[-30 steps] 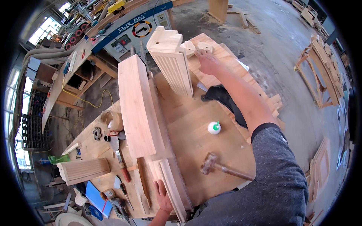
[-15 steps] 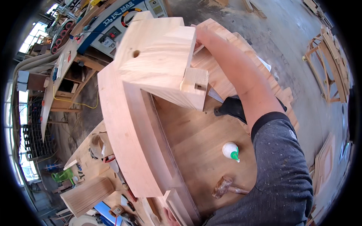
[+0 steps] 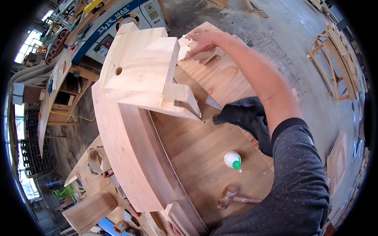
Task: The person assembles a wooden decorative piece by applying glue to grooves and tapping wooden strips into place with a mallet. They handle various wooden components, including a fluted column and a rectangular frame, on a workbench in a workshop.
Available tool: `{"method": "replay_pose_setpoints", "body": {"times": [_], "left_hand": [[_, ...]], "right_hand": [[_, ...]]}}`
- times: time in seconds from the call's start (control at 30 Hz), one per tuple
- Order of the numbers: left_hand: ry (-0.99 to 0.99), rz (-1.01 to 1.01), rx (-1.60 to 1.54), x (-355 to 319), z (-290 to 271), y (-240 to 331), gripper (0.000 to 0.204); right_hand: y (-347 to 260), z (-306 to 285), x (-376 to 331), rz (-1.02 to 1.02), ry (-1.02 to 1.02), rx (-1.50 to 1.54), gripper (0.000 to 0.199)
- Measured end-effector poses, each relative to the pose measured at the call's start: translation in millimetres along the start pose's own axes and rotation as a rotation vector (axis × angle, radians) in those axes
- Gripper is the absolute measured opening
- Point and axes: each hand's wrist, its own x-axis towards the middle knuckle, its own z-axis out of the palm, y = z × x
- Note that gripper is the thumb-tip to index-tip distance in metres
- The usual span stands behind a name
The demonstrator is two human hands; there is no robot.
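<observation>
A large pale wooden frame (image 3: 130,157) with a curved rail stands tilted on the workbench, its thick block-like end (image 3: 138,67) rising nearest to view. A round hole and a notched corner show in that end. My right hand (image 3: 204,41) reaches past it to the far side, thumb and fingers apart over a pale wooden piece with small holes (image 3: 183,48), touching it. At the lower edge, fingers of my left hand (image 3: 173,229) curl against the near end of the frame; most of that hand is hidden behind the wood.
On the bench lie a white glue bottle with green cap (image 3: 232,160), a wooden mallet (image 3: 227,198) and a black cloth item (image 3: 246,114). A striped board (image 3: 232,76) lies beyond. Left are a wood block (image 3: 89,212) and a blue machine (image 3: 102,35); a wooden rack (image 3: 334,63) stands right.
The frame's thick end has shifted left and turned. My right hand, formerly mostly behind it, now shows over the holed piece. The view has also shifted slightly.
</observation>
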Motion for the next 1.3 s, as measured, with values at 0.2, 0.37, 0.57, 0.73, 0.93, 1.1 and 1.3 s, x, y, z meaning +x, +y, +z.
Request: {"method": "replay_pose_setpoints", "body": {"times": [0.2, 0.37, 0.57, 0.73, 0.93, 1.1, 1.3], "left_hand": [[-0.014, -0.013, 0.017, 6.0, -5.4, 3.9, 0.057], [-0.020, -0.040, 0.002, -1.4, -8.2, 3.0, 0.057], [0.002, -0.032, -0.010, -12.5, -5.6, 12.7, 0.058], [0.025, -0.023, -0.049, -20.8, -5.9, 30.3, 0.058], [-0.005, 0.020, -0.024, -38.3, 10.0, 16.7, 0.053], [0.040, 0.017, -0.036, -38.4, 0.9, 21.5, 0.056], [0.051, 0.074, 0.024, -42.1, 8.5, 20.2, 0.056]], "right_hand": [[-24.8, 12.3, 36.7, 0.145, 0.101, -0.168, 0.101], [-16.1, 21.1, 27.5, 0.088, 0.087, -0.143, 0.083], [-15.8, 34.8, -54.2, 0.211, 0.094, -0.163, 0.075], [-19.9, 55.3, -136.5, 0.245, 0.101, -0.081, 0.070], [-10.6, 98.3, -208.7, 0.256, 0.132, -0.009, 0.080], [-34.2, 71.9, -274.6, 0.195, 0.170, -0.034, 0.084], [23.1, 112.4, -301.1, 0.061, 0.227, -0.061, 0.086]]}}
